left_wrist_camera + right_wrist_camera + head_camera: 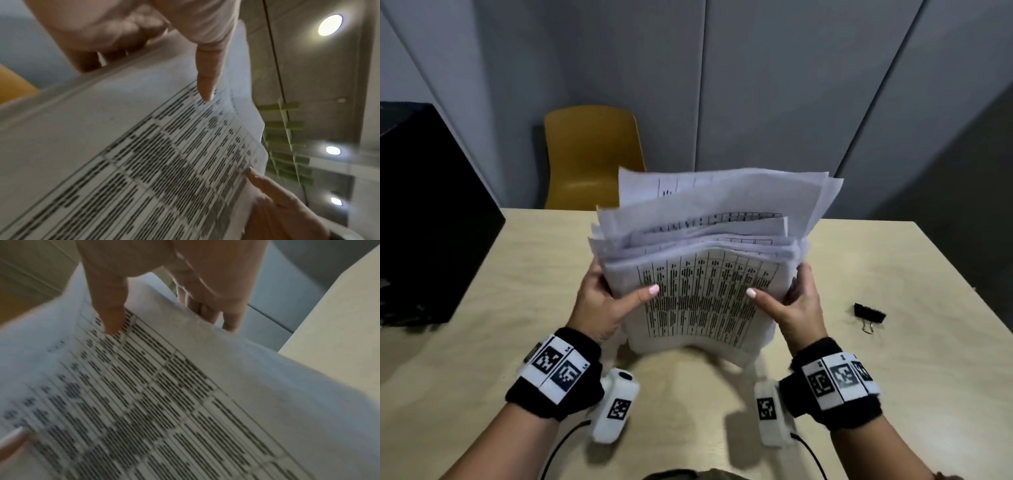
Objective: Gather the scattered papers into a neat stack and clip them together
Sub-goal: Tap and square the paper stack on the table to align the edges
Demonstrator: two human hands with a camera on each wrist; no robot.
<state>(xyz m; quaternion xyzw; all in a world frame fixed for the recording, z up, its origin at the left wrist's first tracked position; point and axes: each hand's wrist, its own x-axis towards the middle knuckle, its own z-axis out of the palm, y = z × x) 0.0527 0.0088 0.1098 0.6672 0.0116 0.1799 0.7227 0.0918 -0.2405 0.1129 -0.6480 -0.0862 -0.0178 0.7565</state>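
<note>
A thick bundle of white printed papers stands on its lower edge above the table, its upper sheets fanned and uneven. My left hand grips the bundle's left side, thumb on the front sheet and fingers behind. My right hand grips the right side the same way. The left wrist view shows the tabled front sheet under my left hand. In the right wrist view my right hand holds the same sheet. A black binder clip lies on the table to the right, apart from both hands.
The light wooden table runs to a far edge behind the papers. A yellow chair stands beyond it. A black box sits at the table's left side. Grey wall panels close the back.
</note>
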